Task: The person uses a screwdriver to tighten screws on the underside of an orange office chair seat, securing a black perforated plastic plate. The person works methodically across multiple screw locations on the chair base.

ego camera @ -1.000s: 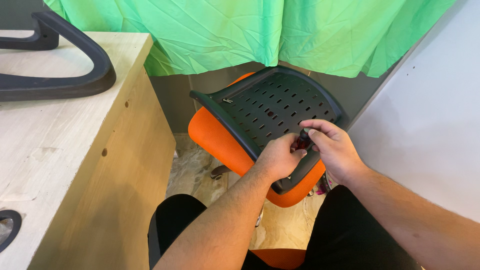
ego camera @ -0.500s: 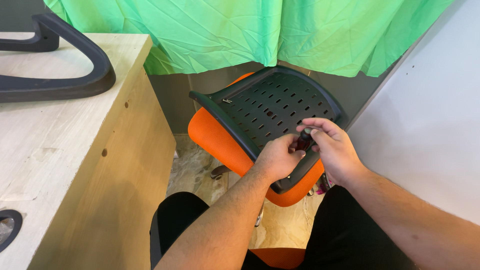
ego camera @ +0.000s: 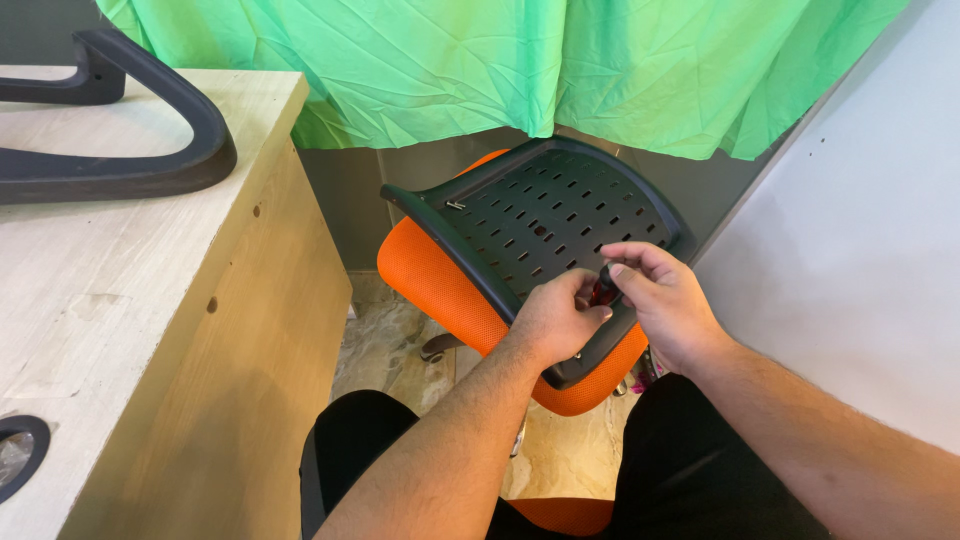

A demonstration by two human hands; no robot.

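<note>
Both forearms reach up from the bottom edge to mid-frame, the left hand (ego camera: 553, 322) and right hand (ego camera: 662, 300) curled, fingertips meeting.

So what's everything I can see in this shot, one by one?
chair seat: one, orange cushion, propped on edge above the person's lap, at centre.
slotted plate: one, black plastic, covering the seat's underside, facing the camera.
small tool: one, dark with red, pinched between both hands against the plate; its kind is too hidden to tell.
armrest: one, black, curved, lying on the desk at upper left.
desk: one, pale wood, left side.
cable hole: one, black ring, desk's near corner.
curtain: one, green, hanging behind.
wall panel: one, white, right.
trousers: black, bottom.
left hand: one, on the tool.
right hand: one, gripping the tool.
</note>
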